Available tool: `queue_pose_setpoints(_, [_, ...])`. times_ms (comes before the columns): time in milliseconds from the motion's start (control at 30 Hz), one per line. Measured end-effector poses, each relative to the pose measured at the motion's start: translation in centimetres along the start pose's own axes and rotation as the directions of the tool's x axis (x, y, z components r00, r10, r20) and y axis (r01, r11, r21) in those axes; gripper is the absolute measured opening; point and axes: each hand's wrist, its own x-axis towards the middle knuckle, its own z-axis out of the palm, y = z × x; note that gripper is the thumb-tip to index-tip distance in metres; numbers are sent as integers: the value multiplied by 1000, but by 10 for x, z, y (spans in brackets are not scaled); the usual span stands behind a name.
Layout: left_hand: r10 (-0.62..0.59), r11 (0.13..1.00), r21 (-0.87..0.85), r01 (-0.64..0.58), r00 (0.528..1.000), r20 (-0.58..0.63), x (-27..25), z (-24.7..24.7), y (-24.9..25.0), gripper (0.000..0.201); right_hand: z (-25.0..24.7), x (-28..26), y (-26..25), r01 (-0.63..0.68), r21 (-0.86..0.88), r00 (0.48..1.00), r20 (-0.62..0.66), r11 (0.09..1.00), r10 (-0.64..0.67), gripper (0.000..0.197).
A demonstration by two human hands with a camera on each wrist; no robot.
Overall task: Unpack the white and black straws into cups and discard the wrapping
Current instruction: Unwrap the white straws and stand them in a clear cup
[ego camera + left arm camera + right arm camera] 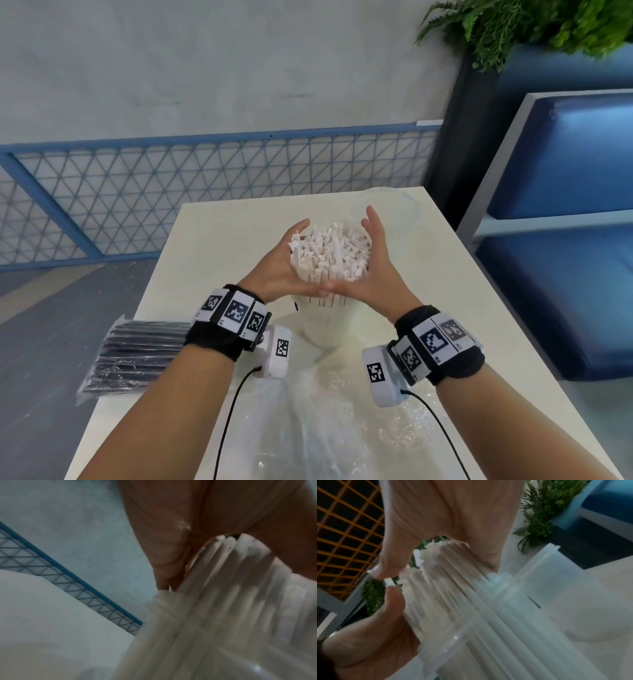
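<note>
Table (191, 246) surface lies bare to the left of and beyond the cup of white straws (330, 253). An empty clear cup (394, 209) stands just behind on the right. Bagged black straws (137, 356) occupy the near-left edge. Crumpled clear wrapping (318, 421) covers the near centre between the forearms.

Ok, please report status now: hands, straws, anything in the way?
Left hand and right hand cup white straws, standing in cup. Black straws still wrapped. Empty wrapping lies near.
</note>
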Motion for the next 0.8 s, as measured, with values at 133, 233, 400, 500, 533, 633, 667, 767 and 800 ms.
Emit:
queue_pose_setpoints(133, [-10,988,152,0,998,63,0,-4,-5,105,-2,2,8,-81,-73,975,202,994,94,138])
queue_pose_setpoints(233, [-17,961,275,0,998,60,0,0,-1,87,5,5,9,-64,-148,984,154,987,87,118])
queue_pose_setpoints(400, [-15,999,38,22,986,-167,-2,3,-3,66,11,9,-1,-8,-56,999,-32,998,6,69])
queue_pose_setpoints(500, [3,997,-69,-21,970,-242,1,-1,8,76,8,14,-12,42,34,992,-124,999,-37,63])
queue_pose_setpoints(533, [25,997,-64,-42,969,-248,3,-2,14,78,7,15,-17,73,48,986,-153,996,-65,62])
queue_pose_setpoints(633, [83,995,-35,-92,977,-196,3,-6,20,94,6,17,-20,175,8,968,-186,984,-171,75])
queue_pose_setpoints(667, [95,995,-3,-97,981,-167,2,-7,19,101,7,17,-18,185,-28,967,-172,982,-187,84])
queue_pose_setpoints(767, [78,987,145,-62,991,-107,-3,-5,10,112,9,11,-5,140,-49,984,-106,989,-145,99])
queue_pose_setpoints(800, [57,983,182,-37,993,-104,-4,-4,8,114,11,8,-2,127,-44,988,-87,991,-130,100])
